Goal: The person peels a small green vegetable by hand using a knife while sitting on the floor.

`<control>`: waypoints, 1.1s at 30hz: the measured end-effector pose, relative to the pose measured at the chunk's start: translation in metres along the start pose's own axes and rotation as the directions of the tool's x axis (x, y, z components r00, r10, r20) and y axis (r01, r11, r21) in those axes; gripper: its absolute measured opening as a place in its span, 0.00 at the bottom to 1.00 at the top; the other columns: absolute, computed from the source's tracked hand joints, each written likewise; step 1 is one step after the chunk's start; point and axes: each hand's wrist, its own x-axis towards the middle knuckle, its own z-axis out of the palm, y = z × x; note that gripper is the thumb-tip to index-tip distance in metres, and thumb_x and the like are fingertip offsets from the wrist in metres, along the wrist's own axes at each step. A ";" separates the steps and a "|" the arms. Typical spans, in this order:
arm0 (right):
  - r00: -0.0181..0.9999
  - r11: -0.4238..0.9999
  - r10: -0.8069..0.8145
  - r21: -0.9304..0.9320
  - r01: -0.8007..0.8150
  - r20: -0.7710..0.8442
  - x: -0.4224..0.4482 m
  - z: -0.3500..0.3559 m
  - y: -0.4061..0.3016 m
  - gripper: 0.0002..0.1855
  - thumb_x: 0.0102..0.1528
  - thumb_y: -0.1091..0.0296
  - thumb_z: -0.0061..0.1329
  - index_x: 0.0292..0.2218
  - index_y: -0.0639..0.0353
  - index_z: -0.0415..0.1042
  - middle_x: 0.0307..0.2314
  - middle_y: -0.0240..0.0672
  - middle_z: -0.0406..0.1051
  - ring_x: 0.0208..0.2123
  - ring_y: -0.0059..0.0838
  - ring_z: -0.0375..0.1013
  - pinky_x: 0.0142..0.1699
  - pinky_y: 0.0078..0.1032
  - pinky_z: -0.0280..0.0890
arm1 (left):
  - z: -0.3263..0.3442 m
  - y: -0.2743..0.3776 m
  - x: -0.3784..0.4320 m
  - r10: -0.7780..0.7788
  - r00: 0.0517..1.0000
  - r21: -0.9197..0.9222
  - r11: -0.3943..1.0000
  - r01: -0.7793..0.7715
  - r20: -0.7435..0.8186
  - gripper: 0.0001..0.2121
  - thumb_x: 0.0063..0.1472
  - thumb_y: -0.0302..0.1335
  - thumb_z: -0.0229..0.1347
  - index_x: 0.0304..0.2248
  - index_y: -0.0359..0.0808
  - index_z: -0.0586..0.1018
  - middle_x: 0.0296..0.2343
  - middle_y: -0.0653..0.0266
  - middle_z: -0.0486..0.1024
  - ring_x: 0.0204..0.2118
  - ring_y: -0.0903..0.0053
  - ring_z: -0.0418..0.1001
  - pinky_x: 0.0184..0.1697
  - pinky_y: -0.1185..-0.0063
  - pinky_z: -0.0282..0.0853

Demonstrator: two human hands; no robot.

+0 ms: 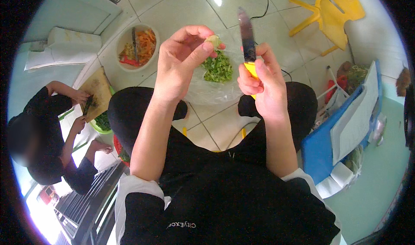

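Note:
My left hand [184, 60] pinches a small pale-green vegetable piece [213, 40] between thumb and fingertips. A knife with a yellow handle [251, 69] is held in my right hand [264, 76], its dark blade [247, 34] pointing up and away from me, apart from the piece. Below and between both hands, chopped green vegetable pieces [219, 69] lie in a heap on a clear plastic sheet or bag [207, 94] on the tiled floor.
A white tub [157, 50] holds orange shreds and other scraps. At left, another person [42, 125] cuts dark greens on a wooden board [102, 92]. A yellow plastic chair [337, 14] lies at upper right; a blue rack or table [319, 141] stands at right. A black cable [267, 1] crosses the floor.

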 end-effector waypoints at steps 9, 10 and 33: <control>0.983 0.920 0.064 -0.370 -0.125 -0.175 0.005 0.009 0.005 0.22 0.61 0.58 0.36 0.51 0.62 0.64 0.14 0.18 0.52 0.15 0.08 0.46 0.20 0.11 0.40 | -0.005 -0.006 0.001 -0.153 0.949 0.006 0.987 0.161 -0.276 0.09 0.60 0.23 0.51 0.40 0.31 0.72 0.34 0.65 0.73 0.38 0.77 0.72 0.39 0.83 0.65; 0.982 0.920 0.065 -0.370 -0.127 -0.175 0.006 0.007 0.006 0.22 0.61 0.58 0.36 0.51 0.62 0.64 0.14 0.18 0.52 0.15 0.08 0.46 0.20 0.11 0.40 | -0.007 -0.009 0.001 -0.133 0.956 0.048 0.987 0.150 -0.262 0.09 0.60 0.23 0.52 0.40 0.31 0.73 0.34 0.66 0.73 0.38 0.78 0.72 0.39 0.83 0.65; 0.999 0.946 0.046 -0.320 -0.052 -0.025 0.003 0.010 0.004 0.21 0.60 0.62 0.40 0.52 0.60 0.57 0.20 0.21 0.56 0.22 0.11 0.54 0.26 0.13 0.49 | 0.017 -0.018 -0.003 -0.117 0.975 0.047 0.991 0.128 -0.190 0.09 0.53 0.17 0.58 0.36 0.27 0.76 0.33 0.61 0.76 0.37 0.81 0.73 0.43 0.83 0.69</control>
